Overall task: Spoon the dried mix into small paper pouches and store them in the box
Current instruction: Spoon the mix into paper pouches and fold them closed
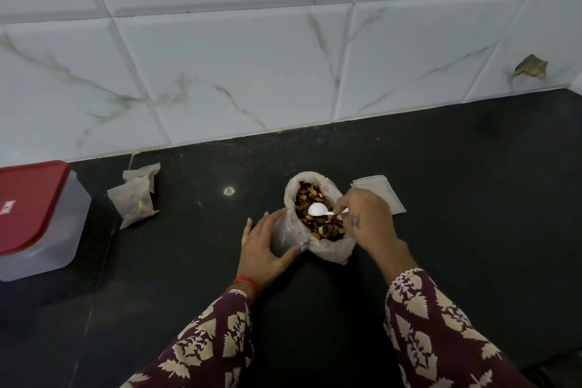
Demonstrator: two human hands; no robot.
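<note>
An open plastic bag [327,250] of dried mix [315,211] stands in the middle of the black counter. My right hand [368,217] pinches the handle of a small white spoon [318,208], whose bowl hovers over the mix. My left hand [267,246] holds a small paper pouch [288,231] upright against the bag's left side. Two filled pouches [137,198] lie further left. The clear box with a red lid [30,211] sits at the left edge. Flat empty pouches [382,194] lie behind my right hand.
A white marble-tiled wall [252,57] rises behind the black counter [472,198]. A brown scrap [531,66] sticks to the wall at the far right. A small pale spot [229,190] marks the counter.
</note>
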